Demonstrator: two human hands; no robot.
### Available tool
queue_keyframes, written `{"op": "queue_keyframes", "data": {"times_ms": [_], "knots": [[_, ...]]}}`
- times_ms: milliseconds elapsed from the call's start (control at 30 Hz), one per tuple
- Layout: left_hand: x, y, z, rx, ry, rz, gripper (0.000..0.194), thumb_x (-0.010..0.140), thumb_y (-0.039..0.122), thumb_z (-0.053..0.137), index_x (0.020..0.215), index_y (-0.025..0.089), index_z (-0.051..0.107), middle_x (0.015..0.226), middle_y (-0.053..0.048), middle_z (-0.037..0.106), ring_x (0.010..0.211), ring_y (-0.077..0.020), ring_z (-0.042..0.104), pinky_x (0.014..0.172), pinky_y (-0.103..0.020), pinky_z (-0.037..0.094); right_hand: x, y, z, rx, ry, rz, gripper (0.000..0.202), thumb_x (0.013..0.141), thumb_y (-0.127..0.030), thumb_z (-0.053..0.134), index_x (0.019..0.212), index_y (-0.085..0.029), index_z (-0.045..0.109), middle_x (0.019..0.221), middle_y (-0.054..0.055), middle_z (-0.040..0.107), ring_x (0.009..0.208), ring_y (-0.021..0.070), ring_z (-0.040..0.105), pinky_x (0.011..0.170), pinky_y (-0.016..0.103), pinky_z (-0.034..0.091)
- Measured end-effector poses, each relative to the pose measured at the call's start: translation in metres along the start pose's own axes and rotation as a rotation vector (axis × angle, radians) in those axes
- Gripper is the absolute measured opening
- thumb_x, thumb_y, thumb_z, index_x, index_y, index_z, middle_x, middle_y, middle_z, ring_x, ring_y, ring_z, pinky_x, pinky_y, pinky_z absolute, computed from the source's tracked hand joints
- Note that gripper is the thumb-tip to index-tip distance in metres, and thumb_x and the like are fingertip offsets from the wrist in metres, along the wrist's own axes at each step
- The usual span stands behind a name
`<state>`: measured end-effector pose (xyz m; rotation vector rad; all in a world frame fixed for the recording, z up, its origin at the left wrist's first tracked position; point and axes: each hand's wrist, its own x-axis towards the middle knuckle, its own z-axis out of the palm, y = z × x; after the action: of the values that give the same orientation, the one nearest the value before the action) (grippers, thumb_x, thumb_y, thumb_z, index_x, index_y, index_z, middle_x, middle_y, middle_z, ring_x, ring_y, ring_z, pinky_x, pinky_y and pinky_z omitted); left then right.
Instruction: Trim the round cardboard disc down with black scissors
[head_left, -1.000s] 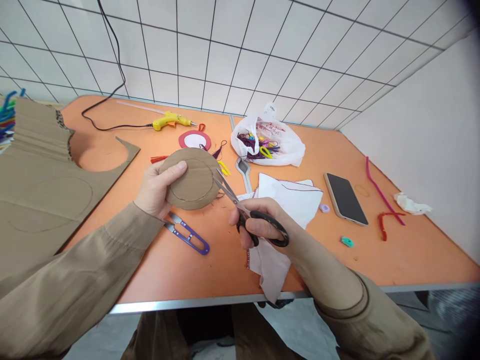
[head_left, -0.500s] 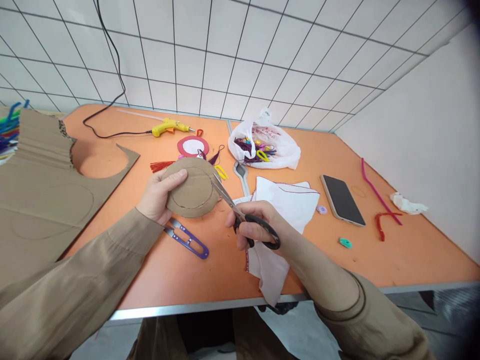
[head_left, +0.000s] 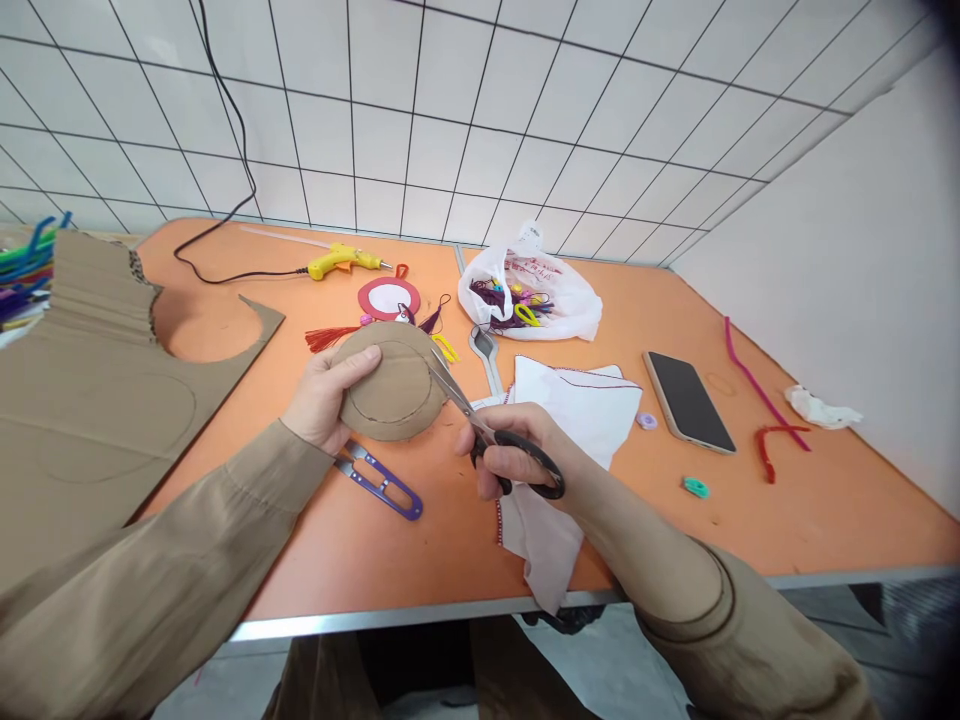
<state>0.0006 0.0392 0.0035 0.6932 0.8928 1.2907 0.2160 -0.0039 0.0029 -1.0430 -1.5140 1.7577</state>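
A round cardboard disc [head_left: 394, 385] with a smaller circle marked on its face is gripped at its left edge by my left hand [head_left: 322, 400], thumb on top. My right hand [head_left: 517, 450] has its fingers in the black handles of the scissors [head_left: 485, 432]. The scissor blades point up and left, and their tips lie at the right part of the disc. Under the disc's lower left side are purple thread snips [head_left: 382, 482] on the orange table. White cloth [head_left: 574, 400] lies beside and under my right hand.
Cut cardboard [head_left: 90, 400] covers the left side. Behind are a yellow glue gun [head_left: 345, 261], a red-rimmed disc [head_left: 388, 298], tassels [head_left: 334, 337] and a plastic bag [head_left: 570, 300]. A phone [head_left: 688, 400], pipe cleaners [head_left: 757, 375] and a green clip [head_left: 696, 487] lie to the right.
The whole view has shifted slightly, so things appear a little farther right and lower. Both hands keep their holds, and the scissors stay by the disc's right part.
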Motion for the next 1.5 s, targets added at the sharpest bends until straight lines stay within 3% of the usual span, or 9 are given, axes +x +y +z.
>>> {"op": "queue_keyframes", "data": {"times_ms": [300, 567, 833, 1267, 1500], "knots": [[0.001, -0.001, -0.002, -0.008, -0.016, -0.018, 0.027, 0.06, 0.026, 0.081, 0.08, 0.01, 0.075, 0.077, -0.012, 0.076, 0.072, -0.0246, 0.071, 0.059, -0.027, 0.055, 0.0, -0.002, 0.002, -0.008, 0.011, -0.001, 0.052, 0.064, -0.061, 0.075, 0.083, -0.014, 0.062, 0.052, 0.001, 0.062, 0.045, 0.0138, 0.057, 0.044, 0.023, 0.04], [0.001, -0.001, -0.003, 0.057, -0.035, 0.028, 0.031, 0.061, 0.03, 0.081, 0.084, 0.01, 0.074, 0.083, -0.014, 0.076, 0.077, -0.0275, 0.072, 0.066, -0.032, 0.056, -0.006, -0.012, 0.008, -0.025, 0.056, 0.01, 0.037, 0.069, -0.047, 0.075, 0.082, -0.014, 0.061, 0.057, -0.001, 0.061, 0.048, 0.0126, 0.057, 0.047, 0.023, 0.04], [0.0, 0.0, -0.003, 0.036, -0.008, 0.027, 0.031, 0.06, 0.028, 0.082, 0.084, 0.011, 0.075, 0.082, -0.011, 0.076, 0.076, -0.0261, 0.071, 0.066, -0.032, 0.057, 0.002, -0.006, 0.006, -0.053, 0.078, 0.078, 0.024, 0.064, -0.033, 0.073, 0.076, -0.015, 0.061, 0.052, -0.004, 0.057, 0.043, 0.0105, 0.055, 0.041, 0.02, 0.039], [0.001, 0.001, -0.004, 0.029, -0.05, 0.003, 0.026, 0.063, 0.028, 0.081, 0.082, 0.011, 0.076, 0.077, -0.01, 0.076, 0.068, -0.0215, 0.071, 0.062, -0.028, 0.056, 0.002, -0.01, 0.011, -0.154, 0.148, 0.134, 0.017, 0.065, -0.026, 0.071, 0.072, -0.016, 0.059, 0.05, -0.007, 0.051, 0.041, 0.0086, 0.053, 0.043, 0.02, 0.04], [0.001, 0.001, -0.005, 0.054, -0.022, -0.005, 0.031, 0.062, 0.03, 0.082, 0.084, 0.011, 0.075, 0.08, -0.013, 0.076, 0.073, -0.0261, 0.072, 0.062, -0.03, 0.056, 0.001, -0.009, 0.01, -0.178, 0.133, 0.13, 0.015, 0.068, -0.026, 0.069, 0.069, -0.016, 0.058, 0.05, -0.006, 0.05, 0.041, 0.0084, 0.054, 0.039, 0.018, 0.037]]}}
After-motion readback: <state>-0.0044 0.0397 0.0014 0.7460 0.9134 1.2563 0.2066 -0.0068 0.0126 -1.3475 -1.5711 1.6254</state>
